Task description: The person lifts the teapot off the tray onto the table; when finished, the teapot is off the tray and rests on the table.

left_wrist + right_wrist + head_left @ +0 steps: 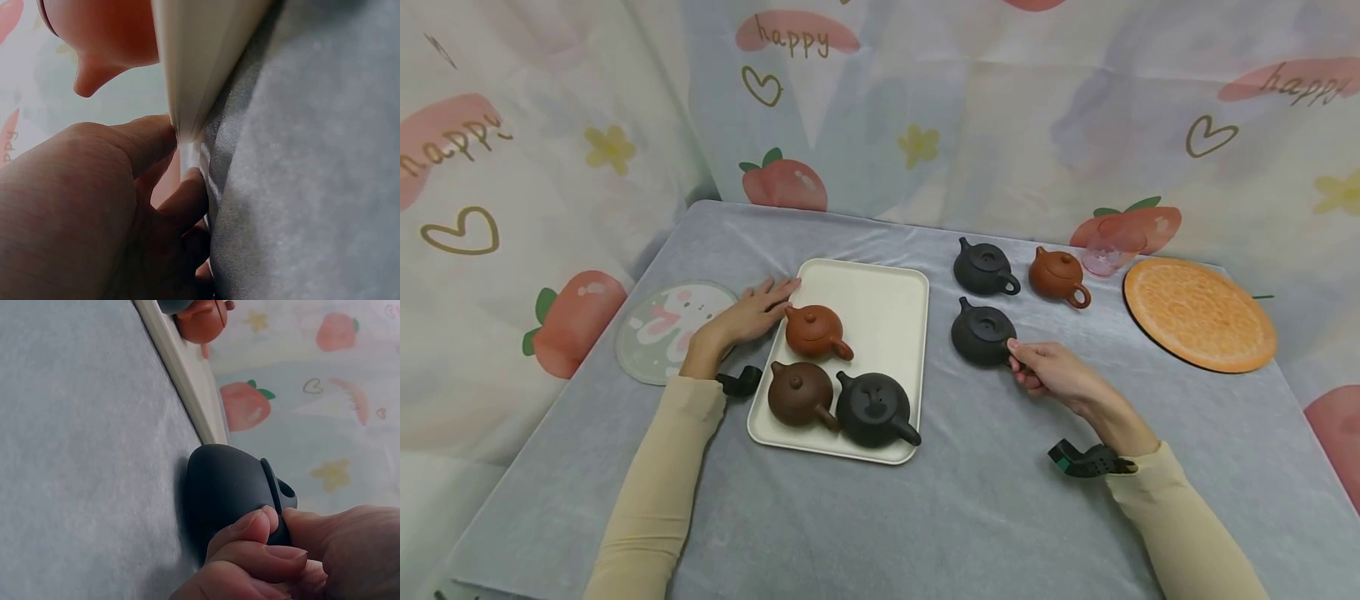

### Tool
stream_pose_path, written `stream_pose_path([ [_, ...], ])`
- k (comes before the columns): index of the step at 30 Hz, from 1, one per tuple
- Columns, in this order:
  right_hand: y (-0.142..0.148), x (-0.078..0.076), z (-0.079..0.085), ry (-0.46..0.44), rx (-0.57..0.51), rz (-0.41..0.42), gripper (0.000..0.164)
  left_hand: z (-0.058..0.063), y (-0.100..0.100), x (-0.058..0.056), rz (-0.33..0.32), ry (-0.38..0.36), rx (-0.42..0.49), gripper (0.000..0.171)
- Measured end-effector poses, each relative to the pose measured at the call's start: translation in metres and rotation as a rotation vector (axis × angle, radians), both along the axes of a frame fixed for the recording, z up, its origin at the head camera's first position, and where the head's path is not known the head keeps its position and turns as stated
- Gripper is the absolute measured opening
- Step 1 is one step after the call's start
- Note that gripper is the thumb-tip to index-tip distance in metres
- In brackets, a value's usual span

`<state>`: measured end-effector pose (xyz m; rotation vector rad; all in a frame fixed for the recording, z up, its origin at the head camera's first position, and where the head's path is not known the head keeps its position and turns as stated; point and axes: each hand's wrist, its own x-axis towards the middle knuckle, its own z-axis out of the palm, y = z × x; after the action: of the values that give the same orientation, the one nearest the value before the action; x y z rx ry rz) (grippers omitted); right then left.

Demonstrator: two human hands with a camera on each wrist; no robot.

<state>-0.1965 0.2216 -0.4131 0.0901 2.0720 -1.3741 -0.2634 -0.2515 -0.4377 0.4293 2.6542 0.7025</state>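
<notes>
My right hand pinches the handle of a black teapot to the right of the tray. The right wrist view shows this teapot at the table surface, its handle hidden behind curled fingers. At the tray's left edge, my left hand touches the rim with fingers fairly straight. On the cream tray sit an orange-brown teapot, a dark brown teapot and a black teapot with a knobbed lid. Up close, the left wrist view has the thumb against the tray side.
Behind the held teapot stand another black teapot and an orange-brown teapot. A pinkish clear cup is near the back edge. A round orange mat lies at right, a rabbit-patterned mat at left. Grey cloth covers the table.
</notes>
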Motion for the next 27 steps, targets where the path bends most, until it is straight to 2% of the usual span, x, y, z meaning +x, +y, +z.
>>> stream_pose_path([
  [9,0.0031,-0.0016,-0.0038,-0.002,-0.019,-0.006,0.045,-0.0018,0.0009,-0.0005,0.001,-0.011,0.001,0.056],
  [27,0.0052,-0.0043,-0.0065,-0.007,-0.02,0.001,0.045,0.0024,0.0012,-0.0004,0.006,-0.012,-0.016,0.058],
])
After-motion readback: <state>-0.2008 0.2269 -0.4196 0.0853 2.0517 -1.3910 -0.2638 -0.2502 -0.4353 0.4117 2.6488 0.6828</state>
